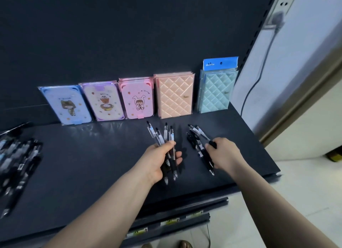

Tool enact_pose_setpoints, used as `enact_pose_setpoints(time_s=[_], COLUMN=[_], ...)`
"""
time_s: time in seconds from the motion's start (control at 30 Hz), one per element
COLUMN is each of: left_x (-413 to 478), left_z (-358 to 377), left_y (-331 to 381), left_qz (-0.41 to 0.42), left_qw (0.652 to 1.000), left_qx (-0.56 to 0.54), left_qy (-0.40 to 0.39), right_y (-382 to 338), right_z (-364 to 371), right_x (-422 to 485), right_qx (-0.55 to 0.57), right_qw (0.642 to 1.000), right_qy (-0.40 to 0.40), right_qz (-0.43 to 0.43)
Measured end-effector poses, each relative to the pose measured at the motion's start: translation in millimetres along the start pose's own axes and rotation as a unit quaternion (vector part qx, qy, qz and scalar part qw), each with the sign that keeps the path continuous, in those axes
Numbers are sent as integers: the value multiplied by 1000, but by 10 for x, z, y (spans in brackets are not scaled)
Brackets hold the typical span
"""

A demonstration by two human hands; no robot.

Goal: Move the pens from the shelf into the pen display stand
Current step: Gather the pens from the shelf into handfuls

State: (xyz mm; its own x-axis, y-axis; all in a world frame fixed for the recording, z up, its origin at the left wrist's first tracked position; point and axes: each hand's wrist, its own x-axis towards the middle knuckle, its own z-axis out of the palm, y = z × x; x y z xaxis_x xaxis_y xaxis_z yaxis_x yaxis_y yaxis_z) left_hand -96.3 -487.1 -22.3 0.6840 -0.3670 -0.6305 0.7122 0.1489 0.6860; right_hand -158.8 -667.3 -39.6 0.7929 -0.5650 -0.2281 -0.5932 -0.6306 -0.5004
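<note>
Both bare forearms, left (111,201) and right (268,197), reach in from the lower edge over a dark, flat shop shelf (83,173). The left hand (162,160) has its grip closed round a bundle of clear-barrelled pens with black lower sleeves (161,136). Their clicker ends fan out above the fingers and their tips poke out below the palm, just over the shelf.

To the right, the right hand (224,155) has a narrow grip, thumb and fingers pinching one black-and-clear pen (201,134) by its dark lower end. Beneath it a small loose pile of the same pens (194,144) lies on the shelf, near the front right corner.

At the far left edge a dark pen display stand (11,201) holds rows of black pens (16,164), side by side; it is blurred and its compartments cannot be told apart.

Along the dark back panel (129,34) lean five stacks of wrapped notebooks:
- a blue cartoon one (68,105)
- a lilac-and-cream cartoon one (103,101)
- a pink one with a rabbit-eared figure (137,99)
- a peach quilted one (175,95)
- a pale teal quilted one with a blue hang tab (216,92)
</note>
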Motion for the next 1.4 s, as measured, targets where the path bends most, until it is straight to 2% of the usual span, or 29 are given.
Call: enact_pose_setpoints(time_s=[0.1, 0.2, 0.33, 0.43, 0.67, 0.83, 0.97, 1.07, 1.13, 1.2, 1.27, 1.4], left_x=[-3, -7, -49, -80, -160, -215, -265, -243, -151, -40, 66, 166], left_z=[-12, -37, -28, 53, 24, -169, -403, -626, -859, -1090, -1280, -1405], left_y=[-18, -11, 52, 118, 276, 304, 398, 540, 625, 661, 637, 589], left_qz=[5, 9, 41, 74, 139, 136, 136, 129, 141, 150, 148, 166], left_qw=[1000, 1000, 999, 996, 989, 988, 987, 989, 985, 969, 936, 847], left_qx=[4, -3, -9, -33, -56, -77, -73, -50, 1, 110, 252, 460], left_qy=[6, 2, -23, -32, -2, 18, 36, 58, 103, 161, 196, 210], right_y=[62, 83, -69, -315, -704, -953, -1175, -1318, -1384, -1422, -1471, -1552], right_z=[-21, -94, -331, -389, -172, 37, 231, 273, 261, 263, 314, 476], right_x=[21, 13, -123, -210, -325, -374, -405, -392, -331, -258, -218, -253], right_qx=[-8, 109, 313, 360, 309, 232, 115, 107, 189, 323, 412, 463], right_qw=[999, 991, 937, 907, 909, 916, 926, 921, 918, 891, 864, 843], right_qy=[-28, -71, -148, -206, -261, -297, -307, -332, -333, -319, -291, -274], right_qz=[-14, -19, -38, -72, -101, -139, -190, -173, -108, -35, -4, 2])
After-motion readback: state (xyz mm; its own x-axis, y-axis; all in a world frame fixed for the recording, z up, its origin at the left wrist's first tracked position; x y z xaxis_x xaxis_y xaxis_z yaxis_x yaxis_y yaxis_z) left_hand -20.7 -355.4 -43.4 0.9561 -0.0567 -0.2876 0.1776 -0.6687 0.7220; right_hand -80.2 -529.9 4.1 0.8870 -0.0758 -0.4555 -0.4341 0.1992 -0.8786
